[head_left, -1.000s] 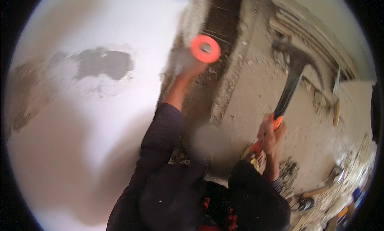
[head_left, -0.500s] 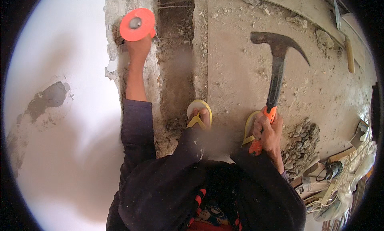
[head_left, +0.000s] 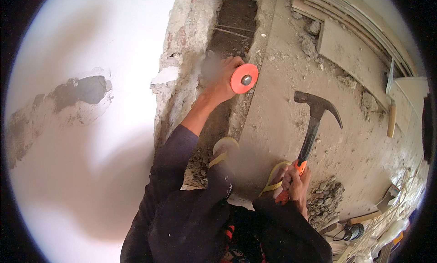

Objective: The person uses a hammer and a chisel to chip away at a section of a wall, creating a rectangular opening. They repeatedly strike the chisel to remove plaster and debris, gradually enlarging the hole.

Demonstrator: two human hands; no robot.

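Note:
My left hand (head_left: 221, 81) is closed round a chisel with a round orange hand guard (head_left: 238, 75). Its metal striking end faces up through the guard; the blade is hidden beneath. This hand is above the dug trench (head_left: 223, 115), near its right edge. Over on the right, my right hand (head_left: 298, 183) grips the orange-and-black handle of a claw hammer (head_left: 311, 131). The dark, worn hammer head points away from me, well apart from the chisel.
A white wall (head_left: 132, 113) with a broken lower edge (head_left: 175, 58) runs along the left. Rubble (head_left: 325, 201) lies by my right hand. Boards (head_left: 348, 58) and a wooden-handled trowel (head_left: 391, 119) are at the far right. Cables and wood scraps clutter the lower right.
My left hand has carried the chisel from the broken wall edge rightward and nearer, over the trench. The view has shifted; the hammer remains in my right hand.

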